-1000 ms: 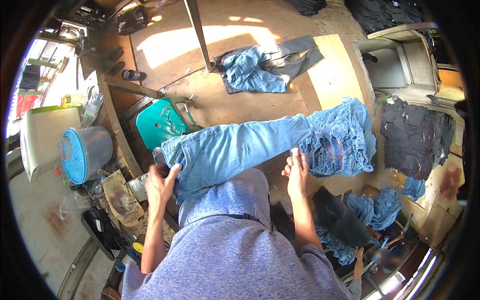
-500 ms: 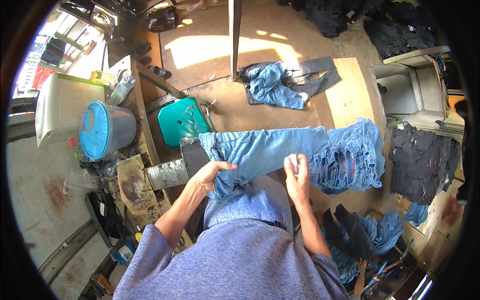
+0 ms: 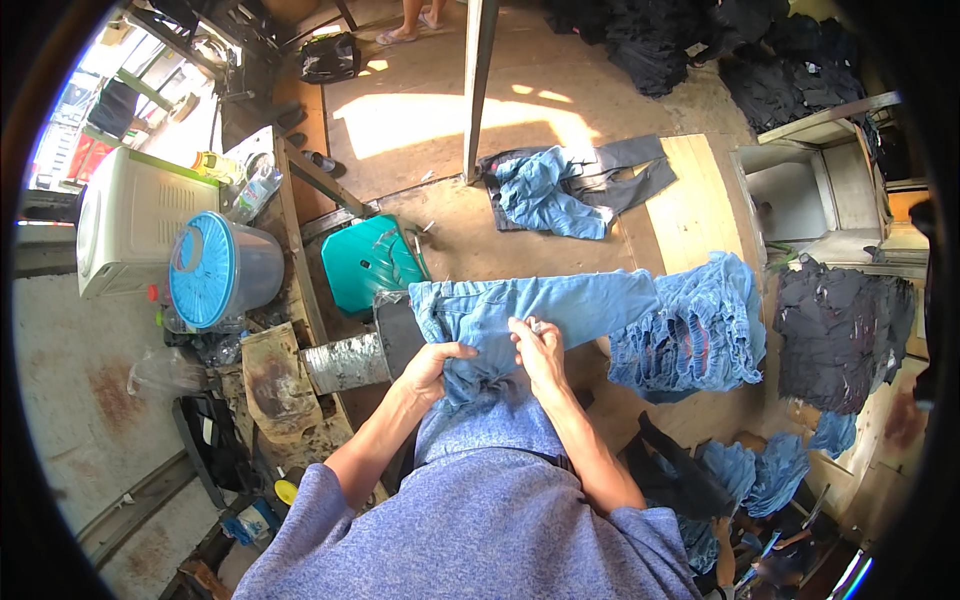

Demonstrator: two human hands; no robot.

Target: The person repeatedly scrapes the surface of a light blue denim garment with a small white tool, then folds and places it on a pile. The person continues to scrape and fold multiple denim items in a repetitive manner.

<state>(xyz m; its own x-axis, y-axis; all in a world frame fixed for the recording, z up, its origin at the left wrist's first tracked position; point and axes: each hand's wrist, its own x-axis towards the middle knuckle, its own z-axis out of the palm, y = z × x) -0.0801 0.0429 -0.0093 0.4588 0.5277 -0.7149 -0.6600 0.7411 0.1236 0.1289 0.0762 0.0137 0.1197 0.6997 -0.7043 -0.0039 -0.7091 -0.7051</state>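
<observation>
Denim jeans (image 3: 520, 315) lie across the bench at twelve o'clock of the person, left hand (image 3: 432, 365) and right hand (image 3: 538, 345) both clenched on bunched waistband, which could slip floorward if either loosens.

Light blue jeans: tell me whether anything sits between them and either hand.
Nothing visible does. The left hand and right hand both already grip the light blue jeans directly at the bunched waist end.

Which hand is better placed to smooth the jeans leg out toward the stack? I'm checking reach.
Right, probably. The right hand rests on the light blue jeans nearer the leg and the stack of jeans; the left hand bunches the waist end.
</observation>
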